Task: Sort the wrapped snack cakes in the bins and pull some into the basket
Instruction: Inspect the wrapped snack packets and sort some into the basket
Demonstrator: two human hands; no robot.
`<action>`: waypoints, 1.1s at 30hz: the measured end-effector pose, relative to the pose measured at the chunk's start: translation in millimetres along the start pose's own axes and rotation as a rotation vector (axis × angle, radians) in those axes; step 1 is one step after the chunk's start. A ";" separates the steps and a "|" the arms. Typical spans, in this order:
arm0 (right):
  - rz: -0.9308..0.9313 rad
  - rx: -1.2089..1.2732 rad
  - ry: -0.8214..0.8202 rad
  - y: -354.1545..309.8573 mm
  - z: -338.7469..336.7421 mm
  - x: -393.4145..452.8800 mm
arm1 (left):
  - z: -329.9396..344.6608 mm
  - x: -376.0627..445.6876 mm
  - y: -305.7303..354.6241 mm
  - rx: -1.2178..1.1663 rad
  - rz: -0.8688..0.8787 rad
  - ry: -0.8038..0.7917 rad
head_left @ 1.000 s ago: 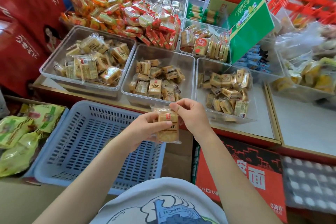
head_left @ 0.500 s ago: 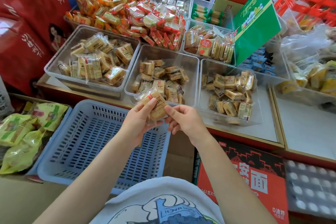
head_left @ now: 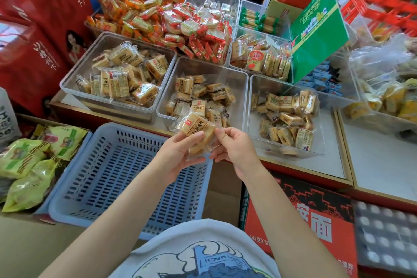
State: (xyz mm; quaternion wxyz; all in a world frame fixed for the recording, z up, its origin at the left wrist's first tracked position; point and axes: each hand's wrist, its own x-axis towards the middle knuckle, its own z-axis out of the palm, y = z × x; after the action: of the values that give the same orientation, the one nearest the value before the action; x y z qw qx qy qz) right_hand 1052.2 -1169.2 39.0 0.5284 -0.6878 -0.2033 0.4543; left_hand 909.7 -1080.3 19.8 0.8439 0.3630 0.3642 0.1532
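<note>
- Between both hands, over the basket's [head_left: 126,178] far rim: one wrapped cake [head_left: 195,130], left hand [head_left: 180,156] closed under it, right hand [head_left: 234,149] pinching the wrapper edge.
- Just beyond, middle bin [head_left: 225,74] on the counter [head_left: 334,162], part full.
- Best lowered into the basket, pinch eased first, not squeezed.

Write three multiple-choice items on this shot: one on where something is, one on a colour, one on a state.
1. Where is the held cake? A) over the basket's far edge B) inside the left bin C) on the floor
2. The basket is A) red B) blue C) green
3. The basket is A) full B) half full C) empty

Answers: 1 A, the left hand and right hand hold it between basket and middle bin. 2 B, its slotted walls are blue. 3 C, only bare slats show inside.
</note>
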 end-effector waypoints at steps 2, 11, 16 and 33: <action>0.045 0.024 -0.018 0.0 2.5 -2.1 | 1.4 1.0 -1.7 -0.005 0.011 0.029; 0.107 -0.004 -0.103 -0.9 -2.1 -7.1 | 4.0 0.9 -9.1 -0.057 0.016 0.110; 0.092 -0.025 -0.075 3.4 2.5 -5.7 | -1.5 2.8 -12.2 -0.037 0.004 0.133; -0.150 -0.236 0.043 -9.5 -6.3 -7.7 | -4.3 4.4 0.4 0.413 0.134 0.260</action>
State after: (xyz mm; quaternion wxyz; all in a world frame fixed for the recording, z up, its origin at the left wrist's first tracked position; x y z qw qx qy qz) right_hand 1055.5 -1175.0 50.9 0.4806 -0.7375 -0.2950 0.3717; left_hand 909.5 -1075.5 15.8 0.6859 0.5283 0.4683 0.1764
